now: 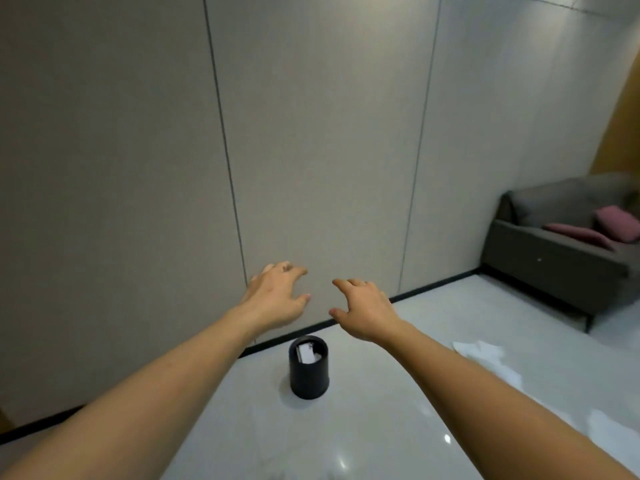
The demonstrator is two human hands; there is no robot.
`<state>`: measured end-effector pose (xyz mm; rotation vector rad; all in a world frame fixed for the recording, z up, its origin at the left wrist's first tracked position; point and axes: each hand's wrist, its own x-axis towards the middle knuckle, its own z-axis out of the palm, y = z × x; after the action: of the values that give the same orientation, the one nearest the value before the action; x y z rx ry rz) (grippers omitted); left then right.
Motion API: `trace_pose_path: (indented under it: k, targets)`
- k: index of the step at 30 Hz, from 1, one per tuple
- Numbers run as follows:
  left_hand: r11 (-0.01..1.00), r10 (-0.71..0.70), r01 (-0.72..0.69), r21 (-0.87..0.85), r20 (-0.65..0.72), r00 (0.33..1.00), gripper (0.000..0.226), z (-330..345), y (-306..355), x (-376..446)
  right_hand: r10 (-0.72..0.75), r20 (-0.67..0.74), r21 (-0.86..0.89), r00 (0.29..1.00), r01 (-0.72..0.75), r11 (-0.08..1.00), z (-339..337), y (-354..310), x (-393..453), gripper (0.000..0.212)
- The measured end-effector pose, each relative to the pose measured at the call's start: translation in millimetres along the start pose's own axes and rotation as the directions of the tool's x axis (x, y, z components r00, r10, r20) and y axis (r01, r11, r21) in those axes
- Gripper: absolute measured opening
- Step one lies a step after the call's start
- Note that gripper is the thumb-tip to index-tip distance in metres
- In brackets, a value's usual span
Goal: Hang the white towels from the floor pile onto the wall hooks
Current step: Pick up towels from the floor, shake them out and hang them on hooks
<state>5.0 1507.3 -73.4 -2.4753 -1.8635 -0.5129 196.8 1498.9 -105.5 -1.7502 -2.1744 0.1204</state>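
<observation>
Head view: I have both arms stretched toward the grey panelled wall, and neither holds anything. My left hand has its fingers spread and loosely bent, released; my right hand is the same, its fingers slack and grasping nothing.

I take the black bin on the floor as my landmark. It stands below and between my hands, close to the dark skirting. Inside it I can make out something pale, perhaps paper, but not what it is.

The white towels lie on the floor to the right of the bin, well apart from it and under my right forearm. They are washed out against the glossy tiles, so I cannot tell how many there are.

I judge the main risk to be that no hooks show anywhere on the wall, so I could reach for the wrong spot. A dangling towel could also clip the bin and tip it. The grey sofa stands far right of the bin.
</observation>
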Motion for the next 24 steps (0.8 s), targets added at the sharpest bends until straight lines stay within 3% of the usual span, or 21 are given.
trace_pose_path:
  k: [6,11,17,24]
  targets:
    - [0.967,0.241,-0.227,-0.112,0.127,0.962,0.056,100.3,121.2,102.2,0.284,0.004,-0.023,0.959,-0.284,0.959,1.6,162.4,-15.5,0.062]
    - [0.912,0.400,-0.370,-0.180,0.184,0.898,0.055,190.3,211.7,193.4,0.503,0.007,-0.015,0.864,-0.503,0.864,12.7,292.8,-14.8,0.059]
    - [0.848,0.524,-0.450,-0.279,0.322,0.788,0.050,294.5,291.2,294.4,0.733,0.115,0.026,0.671,-0.739,0.673,30.1,424.9,-6.9,0.059]
    - [0.849,0.527,-0.448,-0.281,0.503,0.684,0.051,398.9,352.9,375.9,0.873,0.182,0.088,0.452,-0.892,0.443,56.9,541.2,-3.7,0.057]
